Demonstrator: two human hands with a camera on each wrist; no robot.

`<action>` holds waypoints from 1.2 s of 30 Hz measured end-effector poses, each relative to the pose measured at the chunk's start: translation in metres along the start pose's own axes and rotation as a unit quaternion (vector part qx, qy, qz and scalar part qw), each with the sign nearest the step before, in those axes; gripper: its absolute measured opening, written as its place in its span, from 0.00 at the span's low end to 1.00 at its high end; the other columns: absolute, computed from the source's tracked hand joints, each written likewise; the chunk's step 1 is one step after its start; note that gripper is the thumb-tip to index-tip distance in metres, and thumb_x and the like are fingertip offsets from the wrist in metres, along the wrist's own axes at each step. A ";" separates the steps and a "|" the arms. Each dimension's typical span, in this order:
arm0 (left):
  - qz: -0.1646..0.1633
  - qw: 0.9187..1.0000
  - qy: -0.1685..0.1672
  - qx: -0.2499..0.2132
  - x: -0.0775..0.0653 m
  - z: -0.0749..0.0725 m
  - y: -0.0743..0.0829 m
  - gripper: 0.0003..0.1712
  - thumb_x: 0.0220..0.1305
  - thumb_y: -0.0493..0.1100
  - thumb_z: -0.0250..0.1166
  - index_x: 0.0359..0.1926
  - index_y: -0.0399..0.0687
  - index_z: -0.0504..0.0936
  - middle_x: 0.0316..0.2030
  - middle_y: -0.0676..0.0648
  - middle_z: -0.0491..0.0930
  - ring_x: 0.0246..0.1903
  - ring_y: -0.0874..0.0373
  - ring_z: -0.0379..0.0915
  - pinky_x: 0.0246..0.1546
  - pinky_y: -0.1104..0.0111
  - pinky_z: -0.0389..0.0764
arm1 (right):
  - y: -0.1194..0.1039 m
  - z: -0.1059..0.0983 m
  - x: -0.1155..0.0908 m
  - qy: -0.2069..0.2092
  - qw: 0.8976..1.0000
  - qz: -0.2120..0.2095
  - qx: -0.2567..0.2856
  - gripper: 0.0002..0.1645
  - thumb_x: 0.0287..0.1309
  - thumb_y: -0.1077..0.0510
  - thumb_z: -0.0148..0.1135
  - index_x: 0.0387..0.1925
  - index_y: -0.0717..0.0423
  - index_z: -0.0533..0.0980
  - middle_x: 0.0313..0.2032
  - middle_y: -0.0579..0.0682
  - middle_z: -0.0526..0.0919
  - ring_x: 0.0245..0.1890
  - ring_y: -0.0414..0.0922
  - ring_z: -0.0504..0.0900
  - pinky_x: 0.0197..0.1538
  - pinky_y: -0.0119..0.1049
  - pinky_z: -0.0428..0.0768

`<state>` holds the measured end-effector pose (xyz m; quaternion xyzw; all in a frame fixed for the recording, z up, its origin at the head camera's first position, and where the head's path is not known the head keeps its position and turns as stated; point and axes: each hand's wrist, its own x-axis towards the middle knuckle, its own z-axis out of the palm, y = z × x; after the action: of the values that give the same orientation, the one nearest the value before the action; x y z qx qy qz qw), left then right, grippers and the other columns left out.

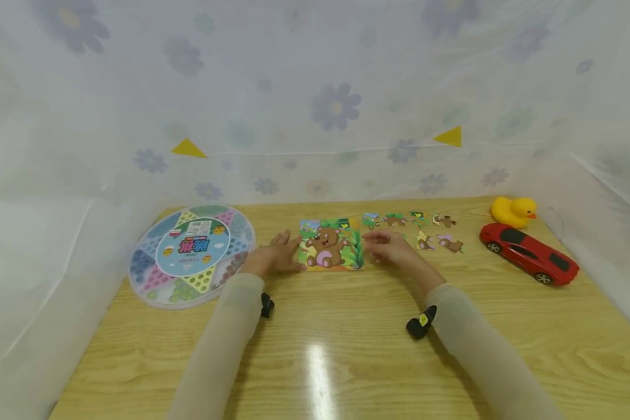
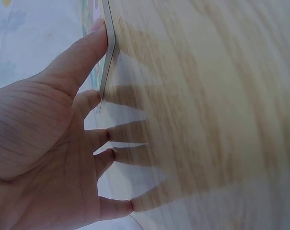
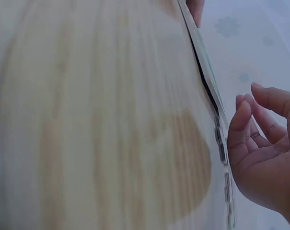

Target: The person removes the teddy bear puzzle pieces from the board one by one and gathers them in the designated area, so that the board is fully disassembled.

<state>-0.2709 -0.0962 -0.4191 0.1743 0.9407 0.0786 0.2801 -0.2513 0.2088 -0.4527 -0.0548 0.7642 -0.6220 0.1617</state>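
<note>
A square bear picture puzzle [image 1: 328,248] lies flat on the wooden table, in front of the person. At its left edge is the left hand [image 1: 275,256]. In the left wrist view, the thumb [image 2: 89,48] rests on the rim of the puzzle, while the other fingers are spread with their tips on the table. The right hand [image 1: 391,248] hovers just beside the puzzle's right edge, its fingers loosely bent and nothing visible between them. Loose puzzle pieces [image 1: 450,242] lie in two rows beyond and to the right of that hand, which partly covers the nearer row.
On the left stands a round Chinese checkers box [image 1: 191,248], close to the left hand. At the right are a red toy car [image 1: 527,254] and a yellow rubber duck [image 1: 511,211]. A flowered white curtain [image 1: 336,146] surrounds the table's back and sides.
</note>
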 end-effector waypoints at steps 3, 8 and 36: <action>-0.003 1.000 -0.001 0.000 0.000 0.000 -0.001 0.50 0.62 0.66 0.55 0.75 0.58 0.39 0.74 0.41 0.29 0.72 0.46 0.25 0.64 0.38 0.45 | -0.001 0.007 0.004 -0.025 0.999 -0.002 -0.028 0.26 0.63 0.63 0.58 0.61 0.68 0.66 0.39 0.55 0.78 0.28 0.42 0.77 0.31 0.33 0.79; 0.001 1.000 0.000 -0.006 -0.001 -0.001 0.001 0.50 0.63 0.65 0.56 0.75 0.57 0.40 0.74 0.41 0.29 0.72 0.45 0.25 0.64 0.37 0.44 | -0.001 0.016 0.009 -0.039 0.996 0.000 -0.078 0.27 0.63 0.61 0.59 0.61 0.64 0.67 0.37 0.54 0.80 0.26 0.42 0.78 0.31 0.36 0.81; 0.002 1.000 0.011 -0.011 -0.008 -0.002 0.003 0.50 0.62 0.65 0.57 0.75 0.58 0.41 0.74 0.41 0.30 0.72 0.46 0.27 0.65 0.39 0.45 | -0.010 0.024 0.018 -0.087 0.986 0.011 -0.141 0.26 0.63 0.61 0.58 0.61 0.67 0.68 0.20 0.48 0.71 0.17 0.40 0.72 0.26 0.34 0.79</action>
<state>-0.2649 -0.0970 -0.4122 0.1721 0.9425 0.0910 0.2717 -0.2620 0.1789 -0.4508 -0.1229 0.8278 -0.4990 0.2251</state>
